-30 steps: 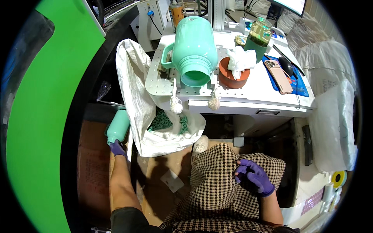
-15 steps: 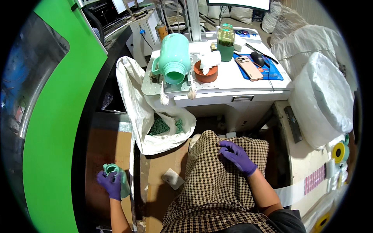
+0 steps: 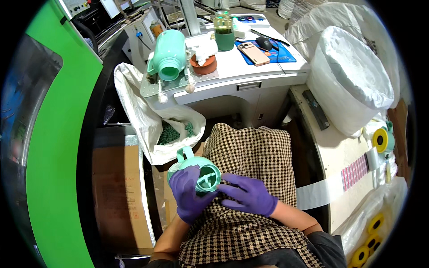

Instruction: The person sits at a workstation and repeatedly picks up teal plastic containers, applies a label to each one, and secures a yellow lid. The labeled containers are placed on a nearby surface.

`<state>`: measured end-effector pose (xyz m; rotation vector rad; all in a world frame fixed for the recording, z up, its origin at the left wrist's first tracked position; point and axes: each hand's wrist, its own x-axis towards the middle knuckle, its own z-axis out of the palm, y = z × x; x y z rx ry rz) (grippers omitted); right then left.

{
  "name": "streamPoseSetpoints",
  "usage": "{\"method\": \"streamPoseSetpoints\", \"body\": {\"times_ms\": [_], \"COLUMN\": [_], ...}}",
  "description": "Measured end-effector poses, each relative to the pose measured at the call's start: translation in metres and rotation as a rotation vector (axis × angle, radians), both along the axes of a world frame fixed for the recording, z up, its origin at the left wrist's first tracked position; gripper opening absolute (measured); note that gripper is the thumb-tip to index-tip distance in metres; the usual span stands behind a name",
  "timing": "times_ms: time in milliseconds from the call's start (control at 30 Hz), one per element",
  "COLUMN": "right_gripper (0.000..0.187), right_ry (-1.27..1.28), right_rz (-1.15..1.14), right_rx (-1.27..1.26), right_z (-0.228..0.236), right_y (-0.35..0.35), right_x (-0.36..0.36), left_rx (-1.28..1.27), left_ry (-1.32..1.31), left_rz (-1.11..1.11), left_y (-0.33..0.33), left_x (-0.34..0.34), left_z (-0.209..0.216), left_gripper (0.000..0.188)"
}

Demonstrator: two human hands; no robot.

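Note:
My left hand (image 3: 187, 192), in a purple glove, is wrapped round a mint-green plastic jug (image 3: 199, 161) above my lap. The jug lies tilted with its wide round mouth toward my right hand and its loop handle on the far side. Inside the mouth a pale green cross-shaped piece (image 3: 207, 180) shows. At the rim, the fingertips of my right hand (image 3: 250, 195), also gloved in purple, are stretched out and apart. Whether they press on the rim or only hover beside it is hard to see. A checked cloth (image 3: 250, 152) covers my lap.
A white sack (image 3: 134, 102) with green scraps (image 3: 169, 134) stands ahead on the left. On the white desk (image 3: 228, 76) lie another mint-green jug (image 3: 170, 51), an orange-brown tape roll (image 3: 203, 67) and a phone (image 3: 254, 53). Left is a cardboard box (image 3: 118, 192); right, a side table (image 3: 321, 147).
My left hand has brought the mint-green jug from the cardboard box up over my lap. My right hand has moved to its mouth. The whole view has shifted somewhat.

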<state>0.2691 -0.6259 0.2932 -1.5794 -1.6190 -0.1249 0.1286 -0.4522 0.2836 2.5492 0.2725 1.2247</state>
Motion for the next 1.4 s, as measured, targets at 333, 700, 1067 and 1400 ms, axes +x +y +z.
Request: {"method": "streamPoseSetpoints", "body": {"times_ms": [333, 700, 1067, 1400], "right_gripper": [0.041, 0.033, 0.036, 0.063], "right_ry": [0.164, 0.427, 1.074, -0.158], "right_rz": [0.095, 0.09, 0.3, 0.028], "right_rx": [-0.526, -0.315, 0.491, 0.107], "right_z": [-0.066, -0.031, 0.021, 0.011], "right_y": [0.01, -0.004, -0.082, 0.174], "right_x": [-0.01, -0.013, 0.038, 0.066], "left_rx": [0.367, 0.153, -0.725, -0.015], "left_ry": [0.179, 0.34, -0.014, 0.101], "left_rz": [-0.116, -0.138, 0.179, -0.005], "left_y": [-0.033, -0.021, 0.031, 0.016], "left_x": [0.006, 0.004, -0.049, -0.041], "left_z": [-0.018, -0.004, -0.027, -0.024], "left_gripper": [0.052, 0.056, 0.06, 0.043]}}
